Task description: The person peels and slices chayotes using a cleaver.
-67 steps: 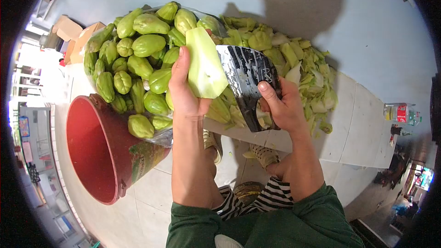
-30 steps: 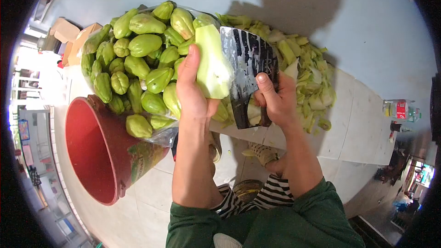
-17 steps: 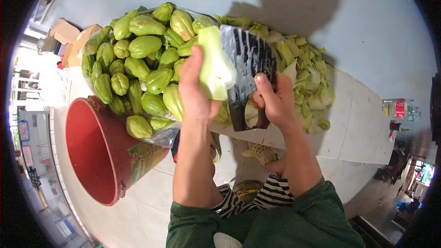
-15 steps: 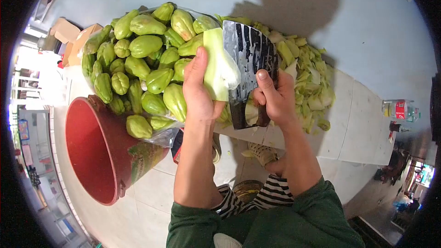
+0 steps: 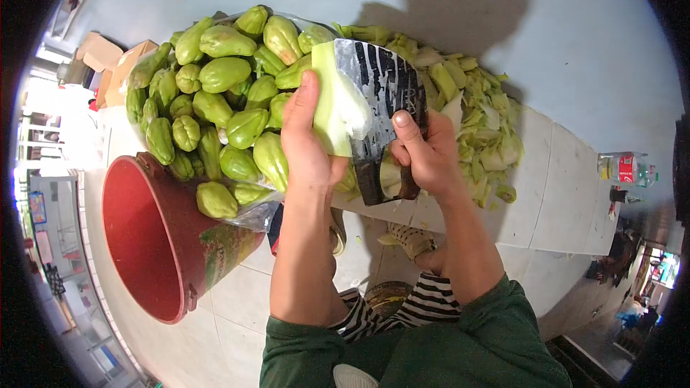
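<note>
Left hand (image 5: 309, 140) grips pale cut chayote (image 5: 334, 100) — blade (image 5: 377, 82) apparently touching it.

Over on the left I see strong white light glaring through the opening (image 5: 44, 97), washing out detail there. A broad, soft-edged shadow (image 5: 467, 0) falls across the pale wall (image 5: 575, 50), while the far right side sinks into dimness around one small bright patch (image 5: 667, 269). The middle looks evenly lit and fairly sharp; the rim bends, smears and drops to black corners.
</note>
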Motion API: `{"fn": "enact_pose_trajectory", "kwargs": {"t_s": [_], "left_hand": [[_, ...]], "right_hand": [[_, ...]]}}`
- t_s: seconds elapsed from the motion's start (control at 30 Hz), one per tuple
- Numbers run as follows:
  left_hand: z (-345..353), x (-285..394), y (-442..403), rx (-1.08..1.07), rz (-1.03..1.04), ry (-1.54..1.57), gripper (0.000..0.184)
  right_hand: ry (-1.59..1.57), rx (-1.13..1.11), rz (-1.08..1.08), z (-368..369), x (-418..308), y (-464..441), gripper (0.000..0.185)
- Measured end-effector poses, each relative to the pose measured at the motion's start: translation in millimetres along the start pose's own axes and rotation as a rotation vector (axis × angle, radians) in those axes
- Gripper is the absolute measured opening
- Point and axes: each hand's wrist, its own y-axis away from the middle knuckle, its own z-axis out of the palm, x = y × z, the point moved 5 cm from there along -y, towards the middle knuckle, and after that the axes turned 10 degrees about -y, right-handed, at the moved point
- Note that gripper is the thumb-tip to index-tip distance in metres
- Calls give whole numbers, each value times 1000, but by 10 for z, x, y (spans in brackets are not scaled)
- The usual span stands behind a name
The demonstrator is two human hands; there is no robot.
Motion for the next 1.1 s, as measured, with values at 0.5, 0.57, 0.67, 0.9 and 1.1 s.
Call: {"fn": "enact_pose_trajectory", "kwargs": {"t_s": [0.5,0.57,0.67,0.9,1.1], "left_hand": [[18,-40,-5,8,-45,-67,45],[12,-53,-1,7,-17,-118,46],[-12,-51,5,134,83,-448,47],[148,73,83,310,570,-1063,41],[53,114,35,360,624,-1187,42]], "right_hand": [[278,28,-31,-117,54,-15,39],[333,30,-71,-90,28,-9,37],[397,27,-129,-33,-37,14,32],[440,-6,-204,72,-70,37,28],[369,-24,-217,75,-59,49,25]]}}
